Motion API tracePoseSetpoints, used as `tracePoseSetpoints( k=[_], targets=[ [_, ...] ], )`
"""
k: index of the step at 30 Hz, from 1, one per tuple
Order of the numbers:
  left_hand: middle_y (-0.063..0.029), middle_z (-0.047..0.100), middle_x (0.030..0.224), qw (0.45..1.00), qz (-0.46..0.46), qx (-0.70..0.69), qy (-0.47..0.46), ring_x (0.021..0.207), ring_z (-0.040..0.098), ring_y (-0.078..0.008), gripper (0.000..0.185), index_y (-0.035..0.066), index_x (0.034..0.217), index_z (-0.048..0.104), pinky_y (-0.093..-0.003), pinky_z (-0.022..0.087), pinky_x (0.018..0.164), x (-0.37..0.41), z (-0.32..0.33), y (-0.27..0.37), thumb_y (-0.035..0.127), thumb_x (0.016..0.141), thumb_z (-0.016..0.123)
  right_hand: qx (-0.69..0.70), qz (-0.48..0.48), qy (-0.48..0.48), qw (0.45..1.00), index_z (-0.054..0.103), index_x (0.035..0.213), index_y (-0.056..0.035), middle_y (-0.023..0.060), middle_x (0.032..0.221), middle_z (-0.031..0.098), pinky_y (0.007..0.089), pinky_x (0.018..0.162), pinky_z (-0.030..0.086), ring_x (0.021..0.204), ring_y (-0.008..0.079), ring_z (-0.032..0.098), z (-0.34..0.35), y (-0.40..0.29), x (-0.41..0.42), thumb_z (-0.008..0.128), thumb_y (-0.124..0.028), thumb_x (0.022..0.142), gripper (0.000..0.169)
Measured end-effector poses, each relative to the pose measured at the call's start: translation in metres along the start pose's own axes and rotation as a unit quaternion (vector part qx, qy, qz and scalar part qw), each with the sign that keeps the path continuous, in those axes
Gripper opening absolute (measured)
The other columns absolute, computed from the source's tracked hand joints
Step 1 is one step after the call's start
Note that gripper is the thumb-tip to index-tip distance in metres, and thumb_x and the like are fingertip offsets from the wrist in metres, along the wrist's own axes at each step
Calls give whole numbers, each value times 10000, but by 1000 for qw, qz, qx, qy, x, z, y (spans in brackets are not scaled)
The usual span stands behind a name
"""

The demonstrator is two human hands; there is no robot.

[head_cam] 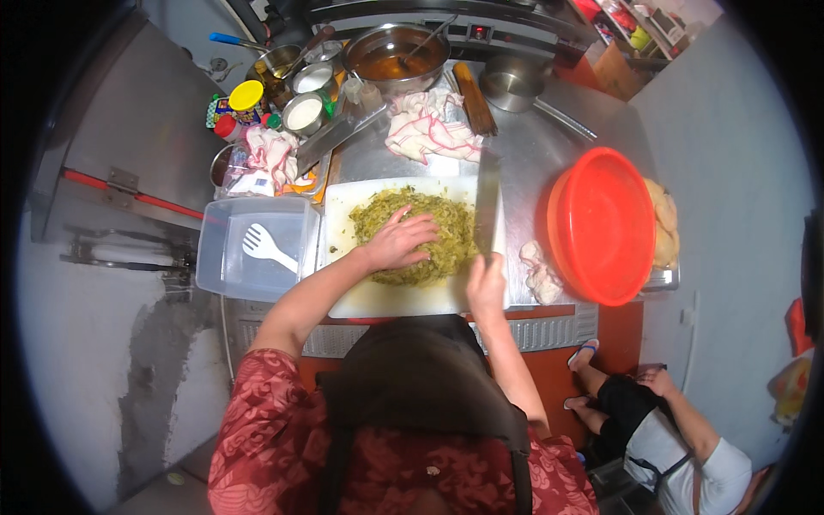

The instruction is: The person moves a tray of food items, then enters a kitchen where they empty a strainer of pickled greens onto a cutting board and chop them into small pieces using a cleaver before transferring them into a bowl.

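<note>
A mound of chopped green vegetables [444,254] covers the middle of a white cutting board [351,299]. My left hand [402,239] rests on the mound with its fingers spread. At the board's right side, my right hand [486,283] grips the handle of a cleaver [488,199]. Its blade points away from me, beside the mound's right edge, and is slightly blurred. Left of the board stands a clear plastic container [222,270] with a white slotted spatula [267,248] inside.
Red plastic basins [602,225] stand at right, near a crumpled cloth [541,273]. Behind the board lie a striped towel [428,129] and a bamboo brush [475,96]. A saucepan [512,87], a steel bowl of brown liquid [396,58] and another cleaver [328,138] are farther back. Another person [676,431] is at lower right.
</note>
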State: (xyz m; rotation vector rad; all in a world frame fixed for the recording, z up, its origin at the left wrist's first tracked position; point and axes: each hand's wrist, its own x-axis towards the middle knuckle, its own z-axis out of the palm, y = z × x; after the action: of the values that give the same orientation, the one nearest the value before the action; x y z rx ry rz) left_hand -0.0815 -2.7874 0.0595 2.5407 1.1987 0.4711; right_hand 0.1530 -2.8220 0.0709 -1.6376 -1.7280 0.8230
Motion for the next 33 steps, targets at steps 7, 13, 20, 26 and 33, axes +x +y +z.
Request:
tracePoseSetpoints(
  k=[7, 13, 20, 26, 33],
  targets=[
    [-49, 539, 1310, 1000, 2, 14, -9, 1322, 414, -254, 469, 145, 1259, 558, -559, 204, 1119, -6, 10, -14, 294, 826, 661, -31, 58, -127, 990, 514, 1030, 80, 334, 755, 608, 535, 666, 490, 742, 513, 601, -27, -33, 29, 453, -295, 976, 383],
    [-42, 577, 1219, 998, 25, -12, 59, 1273, 454, -218, 368, 139, 1132, 613, -541, 240, 1108, 7, 18, -11, 258, 793, 695, -61, 53, -22, 997, 505, 1073, 71, 337, 803, 618, 527, 677, 494, 788, 506, 612, 36, 25, 21, 461, -309, 978, 394],
    [-49, 588, 1164, 996, -3, -37, 86, 1235, 482, -217, 327, 127, 1084, 613, -529, 245, 1103, -5, 16, -9, 224, 782, 691, 95, -12, 51, 994, 504, 1014, 45, 321, 771, 609, 542, 670, 491, 725, 488, 609, -11, -53, 21, 525, -289, 953, 340],
    [-34, 599, 1109, 994, 18, -33, 103, 1189, 512, -205, 271, 123, 1025, 619, -517, 278, 1068, -2, 20, -18, 210, 780, 696, -84, 33, -83, 992, 526, 1037, 36, 303, 734, 612, 474, 606, 510, 669, 436, 632, 32, 19, 44, 470, -305, 976, 350],
    [-16, 601, 1050, 992, 37, -42, 116, 1166, 527, -193, 242, 131, 991, 623, -493, 300, 1043, 1, 23, -15, 193, 771, 701, -135, -114, 33, 984, 541, 1034, 25, 273, 733, 612, 461, 606, 495, 679, 445, 609, 61, 56, 27, 436, -245, 984, 294]
  ],
)
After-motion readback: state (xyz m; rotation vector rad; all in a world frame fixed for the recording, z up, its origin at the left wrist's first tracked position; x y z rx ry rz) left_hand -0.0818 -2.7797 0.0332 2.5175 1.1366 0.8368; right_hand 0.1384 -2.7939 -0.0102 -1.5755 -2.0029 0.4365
